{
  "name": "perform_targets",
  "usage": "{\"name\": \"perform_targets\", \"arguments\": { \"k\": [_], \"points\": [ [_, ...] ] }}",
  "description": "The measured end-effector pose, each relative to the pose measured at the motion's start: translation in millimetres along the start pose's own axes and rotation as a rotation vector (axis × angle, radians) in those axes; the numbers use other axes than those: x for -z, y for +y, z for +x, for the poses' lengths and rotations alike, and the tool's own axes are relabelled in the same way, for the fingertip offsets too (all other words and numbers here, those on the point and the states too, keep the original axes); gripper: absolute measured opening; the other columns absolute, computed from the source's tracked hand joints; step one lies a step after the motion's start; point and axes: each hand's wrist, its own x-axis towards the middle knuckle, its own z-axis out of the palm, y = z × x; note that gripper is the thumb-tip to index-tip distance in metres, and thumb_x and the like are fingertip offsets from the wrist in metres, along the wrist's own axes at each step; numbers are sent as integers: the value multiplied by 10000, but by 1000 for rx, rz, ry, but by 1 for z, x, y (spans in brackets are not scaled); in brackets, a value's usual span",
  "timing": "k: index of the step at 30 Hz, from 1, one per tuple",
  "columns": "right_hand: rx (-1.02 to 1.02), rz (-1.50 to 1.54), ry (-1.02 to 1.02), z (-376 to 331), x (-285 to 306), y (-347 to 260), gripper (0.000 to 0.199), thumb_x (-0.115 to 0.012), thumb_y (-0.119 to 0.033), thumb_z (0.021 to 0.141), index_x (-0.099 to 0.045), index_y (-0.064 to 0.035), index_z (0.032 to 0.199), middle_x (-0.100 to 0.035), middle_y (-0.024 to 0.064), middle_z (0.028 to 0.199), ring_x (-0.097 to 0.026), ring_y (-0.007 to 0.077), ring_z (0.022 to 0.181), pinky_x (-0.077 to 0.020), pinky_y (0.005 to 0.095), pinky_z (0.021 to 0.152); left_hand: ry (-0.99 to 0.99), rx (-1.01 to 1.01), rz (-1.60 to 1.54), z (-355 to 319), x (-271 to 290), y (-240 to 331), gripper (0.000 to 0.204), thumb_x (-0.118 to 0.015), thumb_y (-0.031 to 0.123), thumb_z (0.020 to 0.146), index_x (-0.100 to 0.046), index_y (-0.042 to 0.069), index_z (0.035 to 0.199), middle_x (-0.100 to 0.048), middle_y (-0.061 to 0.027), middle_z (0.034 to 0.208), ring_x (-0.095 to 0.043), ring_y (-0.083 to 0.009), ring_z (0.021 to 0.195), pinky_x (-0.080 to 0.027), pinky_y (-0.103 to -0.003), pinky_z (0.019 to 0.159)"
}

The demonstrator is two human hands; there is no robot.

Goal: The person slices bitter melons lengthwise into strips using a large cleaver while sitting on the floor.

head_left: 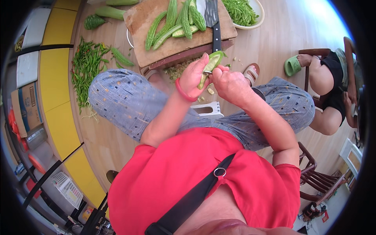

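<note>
My left hand (pixel 190 78) is closed around a halved bitter melon (pixel 215 59), its pale hollow side turned up. My right hand (pixel 231 84) grips a small metal spoon (pixel 207 72), whose end sits inside the melon; most of its handle is hidden by the fingers. Just beyond, a wooden cutting board (pixel 137 29) carries several bitter melon halves (pixel 171 19), mostly skin side up. A kitchen knife (pixel 216 37) with a black handle lies along the board's right side, its handle pointing toward me. Scooped seeds and pith (pixel 177 72) are heaped on the floor below the board's near edge.
A white bowl (pixel 261 19) of sliced green pieces stands right of the board. Green and red chillies (pixel 84 66) spread over the floor at left, near larger gourds (pixel 109 12). A white plastic stool (pixel 213 109) is under me. Another person's green clog (pixel 292 65) shows at right.
</note>
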Motion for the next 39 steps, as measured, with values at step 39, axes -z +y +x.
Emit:
{"name": "perform_targets", "arguments": {
  "k": [39],
  "points": [
    [73, 200, -5, 8, -4, 9, 47, -453, -76, 752, -456, -30, 764, -552, 176, 641, -567, 335, 515, -459, 423, 455, -14, 22, 30, 1, 9, 8, 428, -315, 344, 938, -500, -22, 1063, -604, -175, 951, -605, -180, 801, -482, -254, 690]
  ]
}}
